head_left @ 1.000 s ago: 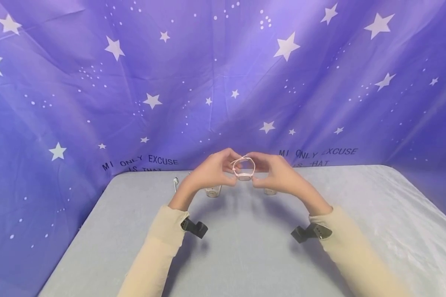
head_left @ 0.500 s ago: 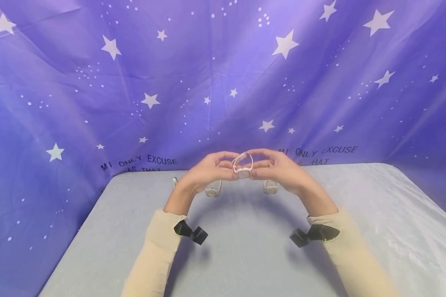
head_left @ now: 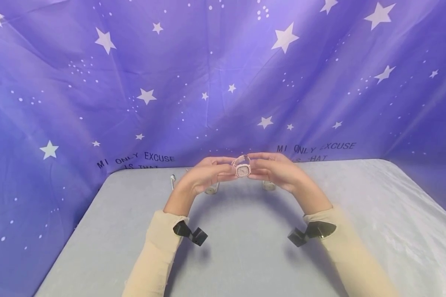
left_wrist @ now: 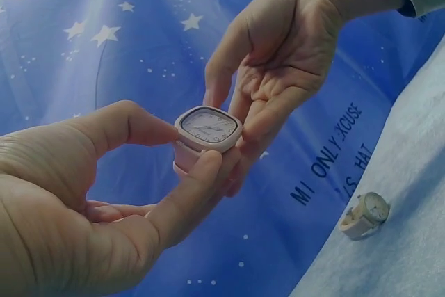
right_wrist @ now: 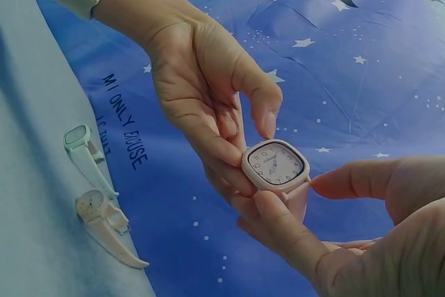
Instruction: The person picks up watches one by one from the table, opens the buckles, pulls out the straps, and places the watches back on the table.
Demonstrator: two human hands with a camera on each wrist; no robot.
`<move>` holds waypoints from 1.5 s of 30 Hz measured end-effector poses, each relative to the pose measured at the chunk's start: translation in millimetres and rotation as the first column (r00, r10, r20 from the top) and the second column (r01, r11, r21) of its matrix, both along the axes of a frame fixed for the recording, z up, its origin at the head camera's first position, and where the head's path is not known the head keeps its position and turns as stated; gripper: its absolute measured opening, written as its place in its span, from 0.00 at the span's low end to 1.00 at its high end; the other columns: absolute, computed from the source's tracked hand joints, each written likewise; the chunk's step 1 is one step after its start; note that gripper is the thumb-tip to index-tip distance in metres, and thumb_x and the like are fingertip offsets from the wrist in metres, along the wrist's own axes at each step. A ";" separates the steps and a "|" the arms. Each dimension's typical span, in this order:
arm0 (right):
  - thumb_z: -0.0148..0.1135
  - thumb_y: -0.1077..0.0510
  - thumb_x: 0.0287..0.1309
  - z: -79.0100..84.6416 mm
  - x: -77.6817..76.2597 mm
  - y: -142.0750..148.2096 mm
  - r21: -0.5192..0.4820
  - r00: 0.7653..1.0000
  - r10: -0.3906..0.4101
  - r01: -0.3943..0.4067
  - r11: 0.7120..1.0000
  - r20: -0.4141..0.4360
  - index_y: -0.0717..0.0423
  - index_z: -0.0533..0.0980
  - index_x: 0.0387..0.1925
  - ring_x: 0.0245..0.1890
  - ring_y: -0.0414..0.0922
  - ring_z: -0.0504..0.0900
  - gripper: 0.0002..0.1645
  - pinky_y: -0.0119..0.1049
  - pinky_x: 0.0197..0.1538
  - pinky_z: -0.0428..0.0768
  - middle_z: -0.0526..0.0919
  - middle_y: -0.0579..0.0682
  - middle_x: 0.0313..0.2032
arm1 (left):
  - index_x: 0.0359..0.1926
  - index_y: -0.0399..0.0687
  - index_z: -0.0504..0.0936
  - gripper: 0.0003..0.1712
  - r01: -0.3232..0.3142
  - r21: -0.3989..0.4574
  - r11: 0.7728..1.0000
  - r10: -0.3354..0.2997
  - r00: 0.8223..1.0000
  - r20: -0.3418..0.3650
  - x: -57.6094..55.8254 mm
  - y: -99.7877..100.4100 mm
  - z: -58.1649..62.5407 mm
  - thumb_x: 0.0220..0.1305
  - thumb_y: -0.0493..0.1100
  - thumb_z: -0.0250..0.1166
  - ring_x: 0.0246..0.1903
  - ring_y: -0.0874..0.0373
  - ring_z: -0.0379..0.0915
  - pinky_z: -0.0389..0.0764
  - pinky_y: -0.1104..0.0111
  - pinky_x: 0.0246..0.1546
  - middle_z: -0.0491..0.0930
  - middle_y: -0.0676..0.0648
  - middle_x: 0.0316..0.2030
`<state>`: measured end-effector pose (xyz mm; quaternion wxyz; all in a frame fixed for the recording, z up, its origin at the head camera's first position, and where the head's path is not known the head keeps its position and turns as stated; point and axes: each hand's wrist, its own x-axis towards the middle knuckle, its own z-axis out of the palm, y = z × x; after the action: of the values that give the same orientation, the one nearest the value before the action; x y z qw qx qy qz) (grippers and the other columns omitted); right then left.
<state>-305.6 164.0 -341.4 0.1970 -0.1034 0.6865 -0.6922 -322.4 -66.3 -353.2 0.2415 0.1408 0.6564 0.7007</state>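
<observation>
A pale pink wristwatch with a rounded-square dial is held up over the far part of the table, its strap closed in a loop behind the case. My left hand pinches the watch's left side between thumb and fingers. From the opposite side, my right hand grips it the same way. Seen from the left wrist, the watch face points up with its numerals showing, fingertips right at the case edges. The right wrist view shows the dial too, with fingers under the case covering part of the strap.
On the grey cloth-covered table lie a round-faced beige watch and a pale watch with a squarish face. Another watch rests behind my right hand. A purple star-patterned curtain hangs along the far edge.
The pink watch has tilted so its dial now faces the head camera, where earlier the loop showed from the side. My fingers have shifted around its case. Both hands stay close together.
</observation>
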 end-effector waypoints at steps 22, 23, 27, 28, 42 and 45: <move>0.61 0.69 0.65 2.8 6.2 -4.9 -0.007 0.996 -0.058 0.058 0.998 -0.067 0.69 0.61 0.72 0.46 0.42 0.89 0.36 0.39 0.60 0.83 0.89 0.49 0.46 | 0.66 0.32 0.72 0.30 -0.116 0.021 0.993 0.117 0.992 -0.055 13.1 3.9 11.8 0.63 0.27 0.66 0.39 0.57 0.86 0.86 0.58 0.53 0.82 0.31 0.54; 0.60 0.70 0.65 2.5 6.5 -4.9 -0.018 0.996 -0.058 0.057 0.998 -0.065 0.71 0.62 0.71 0.45 0.42 0.89 0.35 0.38 0.59 0.83 0.89 0.48 0.45 | 0.66 0.31 0.72 0.30 -0.115 0.022 0.993 0.116 0.992 -0.053 13.4 3.7 11.8 0.63 0.27 0.66 0.39 0.57 0.86 0.86 0.58 0.53 0.82 0.31 0.54; 0.59 0.71 0.64 2.2 7.7 -5.2 -0.034 0.997 -0.048 0.046 0.998 -0.059 0.73 0.62 0.70 0.43 0.40 0.89 0.35 0.36 0.58 0.84 0.90 0.45 0.41 | 0.65 0.30 0.73 0.29 -0.117 0.030 0.993 0.119 0.992 -0.048 14.0 2.1 12.3 0.62 0.25 0.66 0.40 0.57 0.87 0.86 0.57 0.53 0.83 0.32 0.52; 0.60 0.71 0.64 2.4 8.0 -5.3 -0.038 0.997 -0.048 0.046 0.998 -0.060 0.73 0.62 0.70 0.43 0.40 0.89 0.35 0.35 0.58 0.84 0.90 0.45 0.41 | 0.65 0.29 0.73 0.29 -0.117 0.031 0.993 0.119 0.992 -0.047 14.2 1.2 12.9 0.62 0.25 0.66 0.40 0.57 0.87 0.86 0.57 0.54 0.83 0.32 0.52; 0.61 0.73 0.62 8.4 12.3 -2.5 -0.049 0.994 -0.024 0.019 0.999 -0.105 0.72 0.65 0.68 0.46 0.40 0.89 0.33 0.35 0.57 0.84 0.90 0.44 0.42 | 0.59 0.37 0.81 0.25 -0.061 -0.042 0.997 0.055 0.990 -0.132 17.4 -8.3 20.3 0.59 0.30 0.71 0.47 0.55 0.86 0.83 0.59 0.58 0.88 0.42 0.48; 0.61 0.73 0.62 8.4 12.7 -1.2 -0.058 0.993 -0.007 0.000 0.998 -0.118 0.71 0.66 0.68 0.48 0.42 0.89 0.33 0.37 0.60 0.83 0.90 0.45 0.44 | 0.60 0.35 0.80 0.26 -0.058 -0.049 0.997 0.050 0.985 -0.165 17.3 -10.5 20.9 0.59 0.29 0.70 0.46 0.57 0.85 0.83 0.57 0.59 0.88 0.44 0.46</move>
<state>-292.9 162.8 -333.0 0.1520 -0.1485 0.6769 -0.7048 -305.2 -76.8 -332.3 0.1715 0.1734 0.6962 0.6752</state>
